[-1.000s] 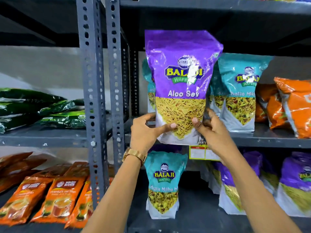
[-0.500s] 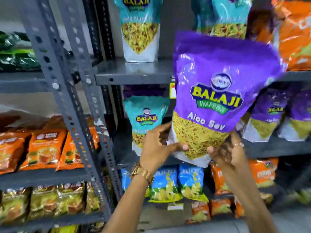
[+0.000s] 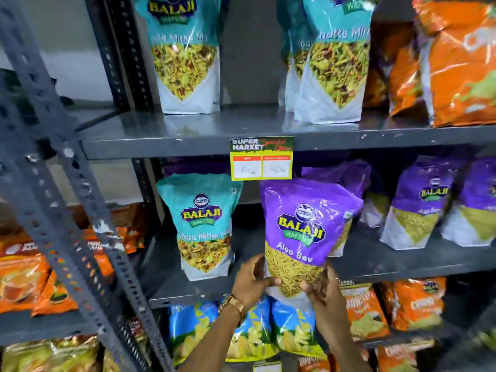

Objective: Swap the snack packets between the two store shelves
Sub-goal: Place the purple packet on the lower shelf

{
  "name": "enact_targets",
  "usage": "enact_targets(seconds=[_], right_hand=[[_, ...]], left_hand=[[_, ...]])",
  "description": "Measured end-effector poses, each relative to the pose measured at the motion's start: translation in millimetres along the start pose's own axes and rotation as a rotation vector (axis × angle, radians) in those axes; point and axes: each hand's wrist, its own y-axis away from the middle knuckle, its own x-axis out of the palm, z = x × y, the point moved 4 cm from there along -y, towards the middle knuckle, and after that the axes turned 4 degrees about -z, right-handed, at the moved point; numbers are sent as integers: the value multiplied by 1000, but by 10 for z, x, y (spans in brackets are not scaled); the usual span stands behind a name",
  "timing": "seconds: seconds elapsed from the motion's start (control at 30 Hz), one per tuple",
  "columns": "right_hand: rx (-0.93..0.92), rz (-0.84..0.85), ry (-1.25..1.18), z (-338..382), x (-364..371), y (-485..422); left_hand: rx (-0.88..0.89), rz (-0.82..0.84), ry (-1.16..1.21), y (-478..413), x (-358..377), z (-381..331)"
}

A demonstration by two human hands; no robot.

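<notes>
A purple Aloo Sev packet point(image 3: 308, 226) is held upright at its bottom corners, my left hand point(image 3: 252, 280) on its left side and my right hand point(image 3: 322, 288) on its right. It hovers at the front edge of the lower shelf point(image 3: 389, 267). To its left on that shelf stands a teal Khatta Mitha packet point(image 3: 202, 226). More purple packets point(image 3: 421, 205) stand to the right and behind. The upper shelf point(image 3: 161, 138) carries teal packets point(image 3: 185, 55), with another teal group point(image 3: 332, 63) further right.
A price tag point(image 3: 261, 158) hangs from the upper shelf's edge just above the held packet. Orange packets point(image 3: 456, 63) fill the upper right. A perforated grey upright point(image 3: 69, 197) runs down the left. Blue chip bags point(image 3: 252, 331) sit below my wrists.
The purple packet has come down from the upper shelf to the lower shelf's front edge, both hands still gripping its base. My view has tilted downward.
</notes>
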Motion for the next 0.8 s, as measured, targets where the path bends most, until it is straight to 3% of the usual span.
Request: enact_targets(seconds=[0.47,0.57,0.63,0.67,0.8], right_hand=[[-108,17,170,-234,570,-755],[-71,-158,238,-362,609,-655],[-22,-349,285,-362,622,-457],[-14,-360,256,-313,691,-352],[-31,-23,-1,-41,1211,-196]], left_hand=[[16,-157,-4,-573,-144,108],[33,-224,-33,-368,-182,48],[74,-335,-71,-155,-282,-27],[99,-403,-91,-61,-357,-52],[226,-710,-185,185,-701,-152]])
